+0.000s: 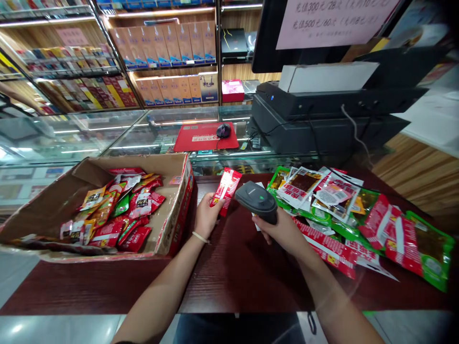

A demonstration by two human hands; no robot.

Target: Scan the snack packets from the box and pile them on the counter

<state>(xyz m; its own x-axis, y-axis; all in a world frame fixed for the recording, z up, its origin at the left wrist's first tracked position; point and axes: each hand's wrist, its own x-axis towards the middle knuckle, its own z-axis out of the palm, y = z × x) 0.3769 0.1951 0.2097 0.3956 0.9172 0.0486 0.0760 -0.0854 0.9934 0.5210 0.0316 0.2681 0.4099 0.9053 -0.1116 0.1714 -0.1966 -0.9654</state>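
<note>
My left hand is closed on a red snack packet, held upright above the dark red counter. My right hand grips a black barcode scanner, whose head points left at the packet, a short gap away. A thin band sits on my left wrist.
An open cardboard box with several snack packets stands at the left. A pile of red and green snack packets lies at the right. Behind are a glass counter with a red mouse pad and mouse, a black register, and stocked shelves.
</note>
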